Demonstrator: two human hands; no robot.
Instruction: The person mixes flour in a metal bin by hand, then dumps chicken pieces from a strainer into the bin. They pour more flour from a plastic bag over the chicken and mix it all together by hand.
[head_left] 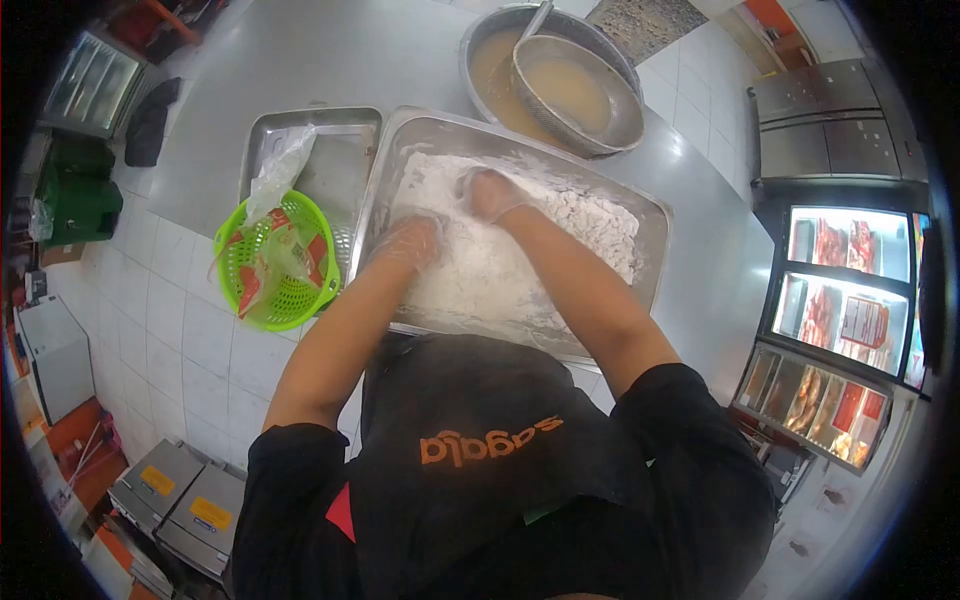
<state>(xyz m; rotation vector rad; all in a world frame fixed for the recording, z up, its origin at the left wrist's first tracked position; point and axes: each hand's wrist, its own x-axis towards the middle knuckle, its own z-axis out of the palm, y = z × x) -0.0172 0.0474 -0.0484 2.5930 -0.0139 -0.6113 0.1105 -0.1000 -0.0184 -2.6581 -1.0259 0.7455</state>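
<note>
A deep steel tray holds white flour, with lumpy flour-coated pieces along its right side. My left hand, in a clear plastic glove, reaches into the flour near the tray's left wall. Its fingers are sunk in the flour and hidden. My right hand, also gloved, presses into the flour near the far middle of the tray. Its fingers look curled under, and what they hold, if anything, is hidden.
Beyond the tray stands a large bowl of cloudy liquid with a mesh strainer in it. Left are a shallow metal tray and a green basket holding plastic bags. All stand on a steel table.
</note>
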